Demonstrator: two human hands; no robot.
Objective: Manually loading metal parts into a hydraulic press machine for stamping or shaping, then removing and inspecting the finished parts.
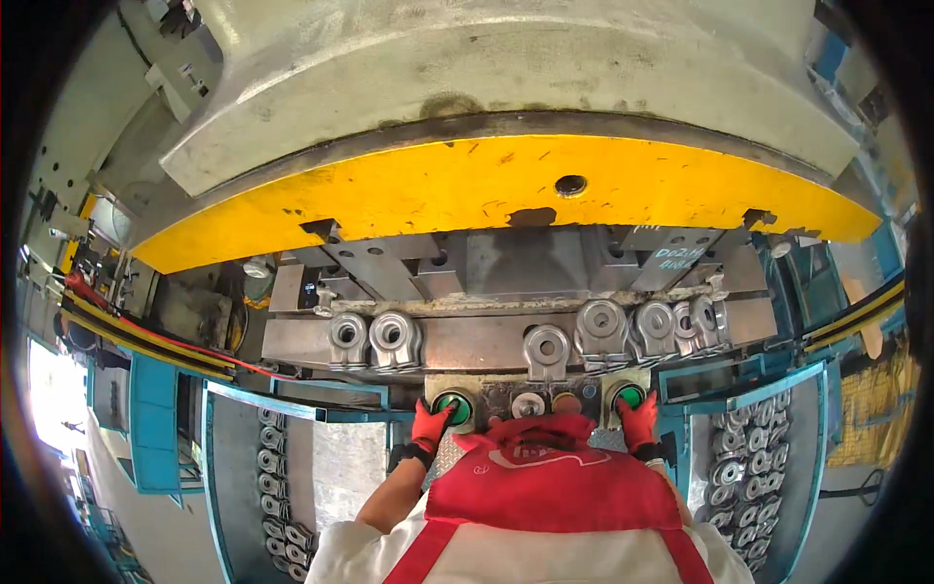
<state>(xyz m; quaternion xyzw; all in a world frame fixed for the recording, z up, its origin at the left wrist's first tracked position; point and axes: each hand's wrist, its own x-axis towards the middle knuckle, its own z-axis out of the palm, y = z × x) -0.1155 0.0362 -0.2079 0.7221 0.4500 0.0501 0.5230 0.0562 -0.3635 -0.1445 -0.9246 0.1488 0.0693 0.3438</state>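
My left hand (pixel 429 426), in a red glove, is at a round green push button (pixel 459 413) in a dark ring. Its thumb reaches onto the button and another finger points forward beside the ring. My right hand (pixel 638 423), gloved in red too, touches a matching green push button (pixel 630 394) in the same way, fingers apart. Neither hand holds anything. Between the buttons lies a control panel (pixel 496 397) with a pale round knob (pixel 528 404). Just beyond it, a single grey metal ring-shaped part (pixel 547 352) rests on the press bed (pixel 467 341).
A press ram with a yellow front edge (pixel 389 190) spans the view above dark die blocks (pixel 525 261). Stacked metal parts stand on the bed at left (pixel 393 336) and right (pixel 602 331). Blue-framed bins with similar parts flank me, left (pixel 210 467) and right (pixel 815 457).
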